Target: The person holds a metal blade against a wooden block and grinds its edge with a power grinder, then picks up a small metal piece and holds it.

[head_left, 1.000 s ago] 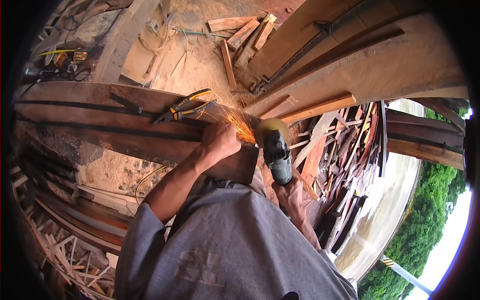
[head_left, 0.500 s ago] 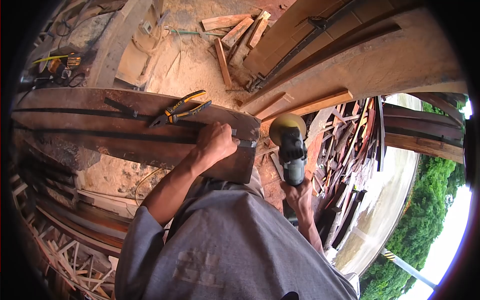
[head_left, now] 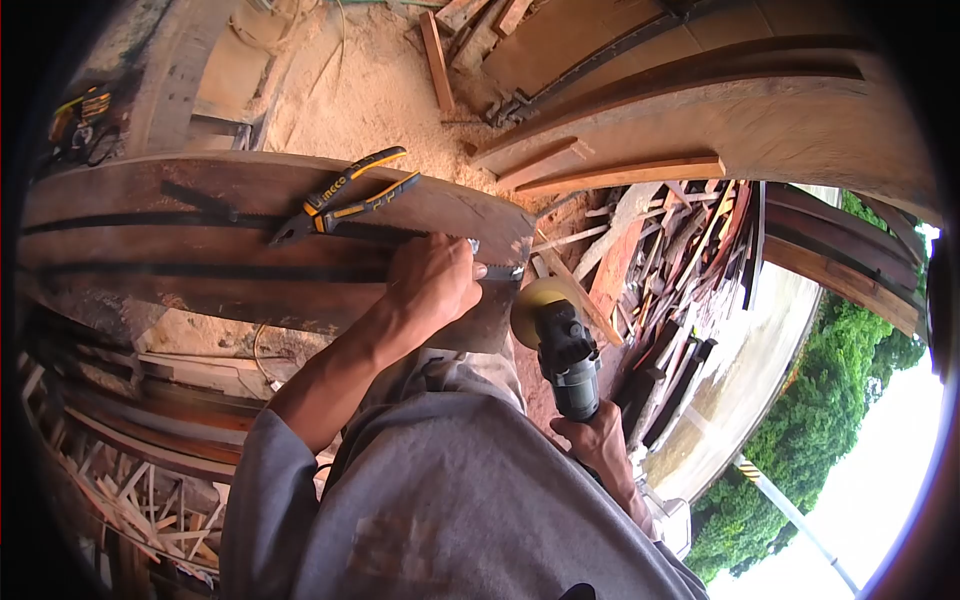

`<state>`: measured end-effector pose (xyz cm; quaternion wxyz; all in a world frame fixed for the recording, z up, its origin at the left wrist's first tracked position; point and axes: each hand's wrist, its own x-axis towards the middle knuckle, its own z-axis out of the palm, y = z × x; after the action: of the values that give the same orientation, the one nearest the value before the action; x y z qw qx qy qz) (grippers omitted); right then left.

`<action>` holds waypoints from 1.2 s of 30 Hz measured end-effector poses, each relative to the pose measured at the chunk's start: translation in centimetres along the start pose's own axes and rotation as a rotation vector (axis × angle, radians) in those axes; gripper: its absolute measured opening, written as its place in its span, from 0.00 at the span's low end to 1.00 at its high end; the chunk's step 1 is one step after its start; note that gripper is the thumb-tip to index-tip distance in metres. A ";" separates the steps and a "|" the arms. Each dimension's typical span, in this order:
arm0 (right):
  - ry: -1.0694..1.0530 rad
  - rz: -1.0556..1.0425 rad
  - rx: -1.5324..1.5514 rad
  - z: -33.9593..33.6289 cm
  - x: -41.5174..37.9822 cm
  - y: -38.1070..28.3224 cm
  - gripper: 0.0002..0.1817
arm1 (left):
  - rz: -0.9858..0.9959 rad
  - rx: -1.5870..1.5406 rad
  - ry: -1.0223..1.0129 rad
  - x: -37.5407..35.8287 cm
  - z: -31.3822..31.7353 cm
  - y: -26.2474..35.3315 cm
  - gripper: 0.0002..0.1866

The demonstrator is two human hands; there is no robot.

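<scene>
My left hand (head_left: pixel 432 285) is closed over a long dark toothed saw blade (head_left: pixel 290 271), pressing it on a thick wooden plank (head_left: pixel 110 188). The blade's end reaches the plank's right edge, and a second dark strip (head_left: pixel 110 222) runs roughly alongside. In my right hand (head_left: pixel 598 440) is an angle grinder (head_left: pixel 573 378), gripped by its rear body. Its round yellowish disc (head_left: pixel 533 308) is just off the plank's right end, near the blade's tip. Yellow-and-black pliers (head_left: pixel 340 198) lie with handles spread on the plank, beyond my left hand.
A pile of thin wood offcuts (head_left: pixel 690 250) lies to the right. Large boards (head_left: pixel 700 125) stand at the upper right, with sawdust (head_left: pixel 370 90) on the floor behind the plank. Stacked timber (head_left: pixel 160 410) is at the lower left.
The grinder has moved left and toward my body, bringing its disc closer to the blade's end. My left hand stays on the blade, and the camera view has shifted slightly.
</scene>
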<state>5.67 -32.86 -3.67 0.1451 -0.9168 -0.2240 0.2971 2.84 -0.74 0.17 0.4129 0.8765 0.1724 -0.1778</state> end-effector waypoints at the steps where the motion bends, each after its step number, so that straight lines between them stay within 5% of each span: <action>1: 0.006 -0.039 -0.033 0.7 0.0 0.8 0.12 | -0.008 -0.006 -0.010 0.0 0.0 0.0 0.12; 9: 0.105 -0.498 -0.364 5.4 -3.6 8.7 0.10 | 0.011 -0.017 -0.041 -0.1 0.1 -0.3 0.12; 12: -0.293 0.242 0.116 -10.0 -6.9 -5.9 0.12 | 0.029 -0.024 -0.033 -0.1 0.2 -0.6 0.12; 14: -0.332 0.395 0.193 -11.9 -5.4 -9.1 0.14 | 0.041 -0.036 -0.033 0.0 -0.1 -0.4 0.11; 21: -0.110 0.056 0.097 -2.4 3.3 -4.4 0.15 | 0.028 -0.031 -0.005 -0.2 0.2 -0.5 0.11; 28: -0.180 0.141 0.136 -6.9 -1.7 -5.5 0.16 | -0.007 -0.035 0.029 -0.2 0.4 -0.3 0.11; 36: -0.104 0.042 0.106 -2.4 3.5 -4.3 0.16 | -0.009 -0.019 0.002 -0.2 0.4 -0.5 0.12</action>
<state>8.24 -27.76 -1.73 0.1752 -0.8957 -0.1960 0.3587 2.35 -0.79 -0.33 0.4203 0.8718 0.1786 -0.1772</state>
